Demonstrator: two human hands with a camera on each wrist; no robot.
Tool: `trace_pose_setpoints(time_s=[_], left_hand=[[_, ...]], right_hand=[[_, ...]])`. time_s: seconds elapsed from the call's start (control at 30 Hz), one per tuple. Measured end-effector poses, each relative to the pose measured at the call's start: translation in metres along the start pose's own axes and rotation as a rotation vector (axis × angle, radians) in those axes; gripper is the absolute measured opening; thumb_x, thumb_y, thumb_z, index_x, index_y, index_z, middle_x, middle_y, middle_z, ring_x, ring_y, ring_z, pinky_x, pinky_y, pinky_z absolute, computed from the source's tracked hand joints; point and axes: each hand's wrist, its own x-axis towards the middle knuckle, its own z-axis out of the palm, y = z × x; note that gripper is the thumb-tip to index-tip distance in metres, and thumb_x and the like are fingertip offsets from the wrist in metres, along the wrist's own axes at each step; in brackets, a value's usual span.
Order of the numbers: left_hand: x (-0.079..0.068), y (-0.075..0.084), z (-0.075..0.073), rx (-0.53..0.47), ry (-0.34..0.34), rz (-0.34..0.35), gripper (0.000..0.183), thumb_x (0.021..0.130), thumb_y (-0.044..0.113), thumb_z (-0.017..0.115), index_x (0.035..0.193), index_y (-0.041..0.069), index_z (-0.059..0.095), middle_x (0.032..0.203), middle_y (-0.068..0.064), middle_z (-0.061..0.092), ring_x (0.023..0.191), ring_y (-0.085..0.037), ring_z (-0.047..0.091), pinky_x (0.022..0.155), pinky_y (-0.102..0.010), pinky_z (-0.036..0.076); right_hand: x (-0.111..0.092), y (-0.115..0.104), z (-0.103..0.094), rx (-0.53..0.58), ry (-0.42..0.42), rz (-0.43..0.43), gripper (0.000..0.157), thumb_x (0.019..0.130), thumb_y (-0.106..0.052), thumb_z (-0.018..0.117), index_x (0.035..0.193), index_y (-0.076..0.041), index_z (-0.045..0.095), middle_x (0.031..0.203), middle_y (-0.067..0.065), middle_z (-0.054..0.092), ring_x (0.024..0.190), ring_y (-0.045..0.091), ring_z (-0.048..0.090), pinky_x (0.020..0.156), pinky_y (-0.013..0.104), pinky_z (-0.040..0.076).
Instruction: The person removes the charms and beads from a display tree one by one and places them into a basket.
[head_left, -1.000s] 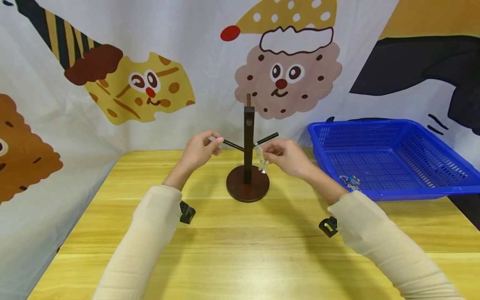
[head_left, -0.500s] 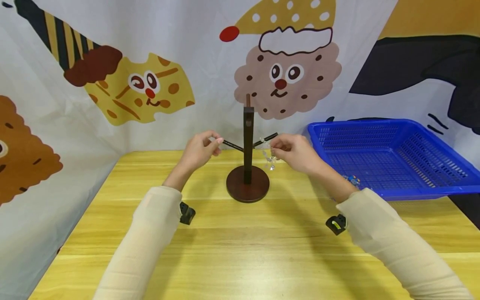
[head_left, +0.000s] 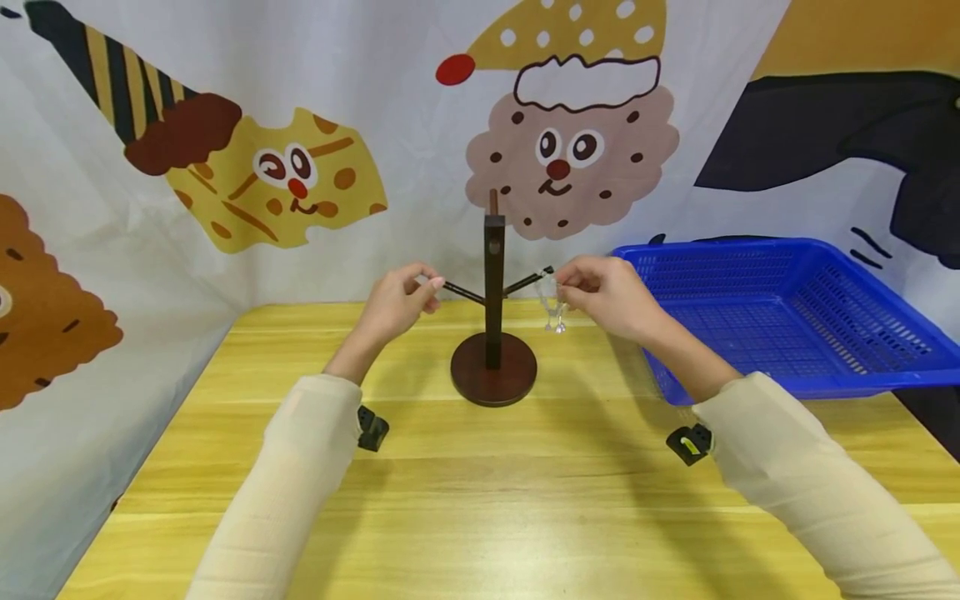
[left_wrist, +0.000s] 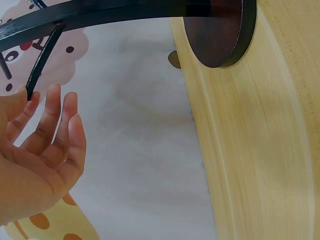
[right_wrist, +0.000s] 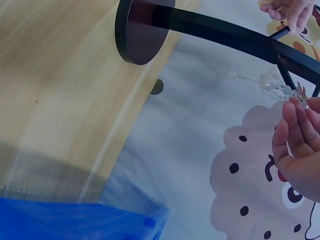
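Note:
A dark wooden stand [head_left: 493,283] with a round base [head_left: 493,392] and slanted pegs stands on the table. My left hand [head_left: 396,307] pinches the tip of its left peg [left_wrist: 45,60] between thumb and forefinger, the other fingers spread loosely. With thumb and fingertips, my right hand [head_left: 611,292] pinches a bracelet of clear beads [head_left: 553,310], its lower part dangling with small charms. The bracelet's top overlaps the outer end of the right peg [head_left: 525,282]. A short fine chain [right_wrist: 246,78] trails from the bracelet in the right wrist view.
A blue plastic basket [head_left: 660,367] stands at the table's right, under and behind the right forearm. Behind the wooden table [head_left: 480,508] hangs a white cloth [head_left: 420,167] printed with cartoon biscuits and cheese. Another peg [head_left: 493,202] rises at the post's top.
My right hand has moved right with the bracelet, from beside the post out to the right peg's tip. The left hand has kept its pinch on the left peg.

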Motion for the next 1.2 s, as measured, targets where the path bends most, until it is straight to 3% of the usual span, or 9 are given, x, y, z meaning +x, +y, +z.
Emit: trace_pose_setpoints(time_s=[0.27,0.63,1.2], left_hand=[[0.0,-0.001,0.0,0.002,0.001,0.007,0.024,0.096,0.028,0.048,0.105,0.009,0.058,0.079,-0.01,0.064,0.074,-0.021,0.06,0.072,-0.037,0.045],[-0.001,0.0,0.0,-0.004,0.002,0.013,0.025,0.096,0.028,0.048,0.107,0.008,0.058,0.079,-0.011,0.064,0.075,-0.022,0.061,0.073,-0.037,0.046],[0.0,-0.001,0.001,-0.008,0.004,0.012,0.024,0.096,0.029,0.048,0.105,0.009,0.058,0.078,-0.01,0.064,0.075,-0.021,0.061,0.072,-0.037,0.046]], right_hand=[[-0.003,-0.001,-0.01,-0.024,0.029,-0.007,0.01,0.088,-0.006,0.058,0.09,-0.001,0.066,0.078,0.011,0.065,0.068,0.021,0.06,0.057,0.02,0.043],[-0.008,0.0,-0.024,-0.08,0.054,-0.029,0.01,0.088,-0.007,0.057,0.091,-0.001,0.065,0.078,0.009,0.064,0.066,0.013,0.057,0.06,0.024,0.043],[-0.028,-0.001,-0.048,-0.132,0.023,0.029,0.012,0.089,-0.01,0.059,0.096,-0.003,0.065,0.082,0.008,0.064,0.072,0.022,0.059,0.062,0.025,0.044]])
